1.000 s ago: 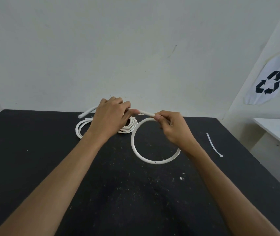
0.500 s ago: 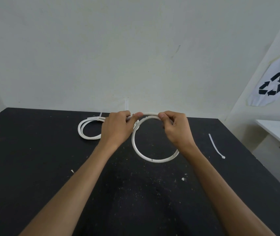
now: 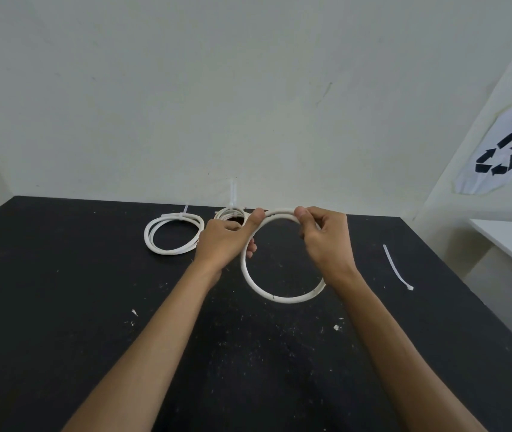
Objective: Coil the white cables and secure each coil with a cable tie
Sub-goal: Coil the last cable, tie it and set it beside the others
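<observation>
Pinching cable loop top: left hand, right hand; table's far edge near

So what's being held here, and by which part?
Both hands hold the white cable loop at its top arc: the left hand pinches it on the left, the right hand on the right. The loop's bottom lies near the black table.

Illumination is soft, diffuse and even; no source is visible. The pale wall reads slightly dim with a greenish cast. The black table shows no glare and only faint shadows. Focus is sharp centrally. Wide-angle distortion bends the table edges and stretches both forearms toward the lower corners.
</observation>
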Tool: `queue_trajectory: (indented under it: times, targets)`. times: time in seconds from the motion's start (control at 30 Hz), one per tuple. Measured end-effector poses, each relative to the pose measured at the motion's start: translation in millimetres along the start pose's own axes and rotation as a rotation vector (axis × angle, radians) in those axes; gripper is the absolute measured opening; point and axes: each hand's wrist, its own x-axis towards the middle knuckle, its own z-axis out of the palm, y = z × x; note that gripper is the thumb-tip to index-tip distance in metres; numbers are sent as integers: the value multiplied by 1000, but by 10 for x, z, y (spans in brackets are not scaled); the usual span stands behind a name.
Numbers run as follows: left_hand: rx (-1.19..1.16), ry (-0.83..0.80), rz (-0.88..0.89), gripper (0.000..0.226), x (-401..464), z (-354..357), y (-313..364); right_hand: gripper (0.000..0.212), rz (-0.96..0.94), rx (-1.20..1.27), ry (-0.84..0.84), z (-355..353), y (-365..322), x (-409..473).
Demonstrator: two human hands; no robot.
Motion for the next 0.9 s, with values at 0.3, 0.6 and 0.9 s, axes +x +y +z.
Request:
queue_trajectory:
  times: [0.3,0.6,0.9]
  targets:
    - [-223,-331,-244,46,50,-251,81,41,13,33,12,-42,33,13]
    - [-254,-598,-328,64,-70,-332,106,38,-48,31,-17,-187,65,28]
    - [-562,-248,-174,49,-69,50,9,42,135,217,158,19,166,-56]
